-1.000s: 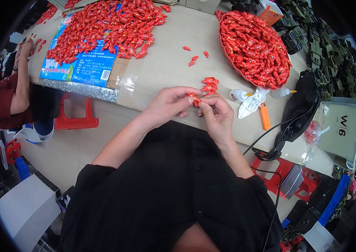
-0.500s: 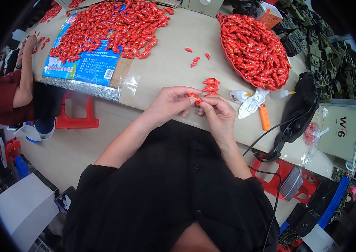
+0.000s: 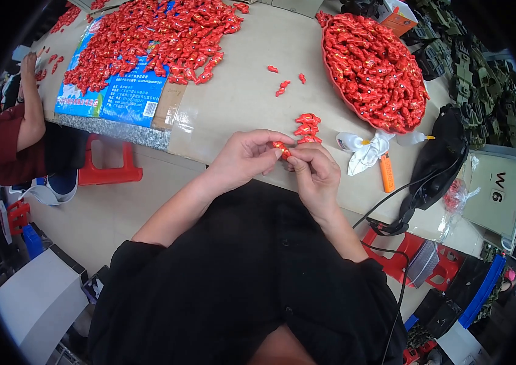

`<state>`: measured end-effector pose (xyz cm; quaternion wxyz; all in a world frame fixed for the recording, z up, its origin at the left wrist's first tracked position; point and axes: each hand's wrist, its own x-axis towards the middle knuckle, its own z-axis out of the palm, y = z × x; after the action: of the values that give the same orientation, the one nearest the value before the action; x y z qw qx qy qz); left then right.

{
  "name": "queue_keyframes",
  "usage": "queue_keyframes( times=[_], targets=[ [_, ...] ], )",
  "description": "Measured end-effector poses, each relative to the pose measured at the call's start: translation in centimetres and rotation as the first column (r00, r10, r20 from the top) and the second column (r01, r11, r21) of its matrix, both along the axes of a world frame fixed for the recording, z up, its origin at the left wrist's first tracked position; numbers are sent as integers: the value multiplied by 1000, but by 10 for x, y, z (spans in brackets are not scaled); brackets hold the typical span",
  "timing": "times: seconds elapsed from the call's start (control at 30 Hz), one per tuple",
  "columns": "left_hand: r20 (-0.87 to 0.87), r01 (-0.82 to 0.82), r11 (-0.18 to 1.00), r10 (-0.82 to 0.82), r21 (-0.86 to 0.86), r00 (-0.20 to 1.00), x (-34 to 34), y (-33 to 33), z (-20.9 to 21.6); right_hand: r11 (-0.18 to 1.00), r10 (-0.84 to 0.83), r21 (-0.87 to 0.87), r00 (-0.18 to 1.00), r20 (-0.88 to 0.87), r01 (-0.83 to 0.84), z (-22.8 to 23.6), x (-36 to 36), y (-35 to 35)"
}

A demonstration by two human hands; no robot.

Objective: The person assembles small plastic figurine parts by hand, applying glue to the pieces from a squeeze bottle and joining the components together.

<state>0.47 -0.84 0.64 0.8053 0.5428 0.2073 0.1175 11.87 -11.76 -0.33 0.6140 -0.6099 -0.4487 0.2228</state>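
Between the fingertips of both hands is a small glossy red figurine (image 3: 282, 147) with gold markings, held just above the table's near edge. My left hand (image 3: 244, 157) pinches it from the left. My right hand (image 3: 319, 170) grips its other side with thumb and bent forefinger. Just beyond my right hand, several similar red pieces (image 3: 307, 129) lie in a short column. Farther off, a few loose ones (image 3: 282, 89) are scattered on the tabletop (image 3: 233, 103).
A red scalloped tray (image 3: 342, 102) heaped with red figurines stands at right. Near it lie a white bottle (image 3: 349, 142), a white cloth (image 3: 369, 157), an orange lighter (image 3: 387, 174) and a black bag (image 3: 439, 155). Figurines pile on blue cardboard (image 3: 130, 100). Another person (image 3: 14, 140) works at far left.
The view has shifted slightly, moving the pile and tray a little in the picture. Both hands keep hold of the figurine, which is turned slightly and shows more between the fingertips.
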Motion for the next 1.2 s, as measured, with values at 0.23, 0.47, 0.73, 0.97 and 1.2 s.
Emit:
queue_keyframes(
  times=[0.23, 0.47, 0.73, 0.97, 1.2],
  targets=[
    [-5, 6, 1000, -6, -12, 1000, -1, 0, 0, 1000, -1, -29, 1000, -3, 1, 1, 1, 0],
    [-13, -3, 1000, 2, -11, 1000, 0, -1, 0, 999, 0, -40, 1000, -7, 0, 1, 0, -1],
    [11, -32, 999, 32, 7, 999, 1, -3, 2, 999, 42, -23, 999, 16, -41, -1, 2, -1],
    [13, -34, 999, 34, 12, 999, 2, -3, 3, 999, 27, -31, 1000, 10, -27, 1, 1, 0],
    [-6, -12, 1000, 12, -21, 1000, 2, -2, 3, 998, 42, -36, 989, -144, -47, 1, 2, 0]
  ],
)
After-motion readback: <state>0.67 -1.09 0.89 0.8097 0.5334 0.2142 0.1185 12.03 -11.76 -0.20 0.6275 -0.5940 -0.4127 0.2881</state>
